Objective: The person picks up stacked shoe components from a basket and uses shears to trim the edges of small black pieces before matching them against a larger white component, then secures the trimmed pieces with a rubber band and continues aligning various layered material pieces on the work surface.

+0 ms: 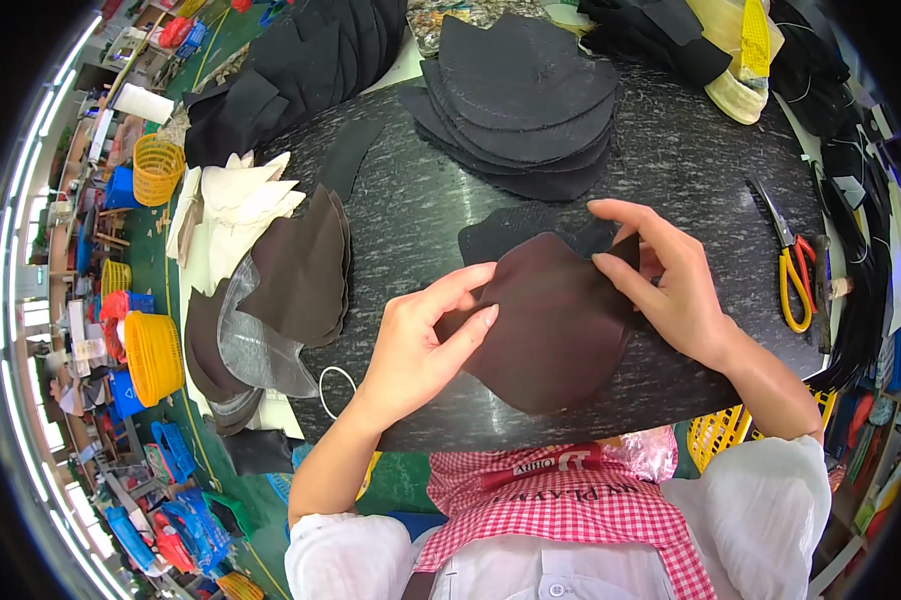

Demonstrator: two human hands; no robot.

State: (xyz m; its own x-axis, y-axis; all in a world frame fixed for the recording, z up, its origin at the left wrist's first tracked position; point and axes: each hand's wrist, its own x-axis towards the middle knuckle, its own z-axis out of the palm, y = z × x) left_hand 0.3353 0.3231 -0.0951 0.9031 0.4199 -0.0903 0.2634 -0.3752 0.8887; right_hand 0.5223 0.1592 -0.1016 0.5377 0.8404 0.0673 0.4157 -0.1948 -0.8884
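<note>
A dark brown cut piece (550,335), thin and rounded along its near edge, is held up over the black table (410,200). My left hand (420,335) pinches its left edge between thumb and fingers. At the upper right corner my right hand (665,275) grips the same piece, thumb on top and index finger stretched beyond the edge. Just behind it lies a black cut piece (490,232), partly covered by the brown one. Farther back rests a stack of black cut pieces (520,90). More brown pieces (295,265) lie left of my left hand.
Scissors (788,260) with yellow and red handles lie at the right. White pieces (240,205) and a translucent sheet (255,340) sit at the left edge, near a white loop (337,392). Black pieces (310,65) are heaped at the far left. Yellow baskets (152,358) stand beyond the table.
</note>
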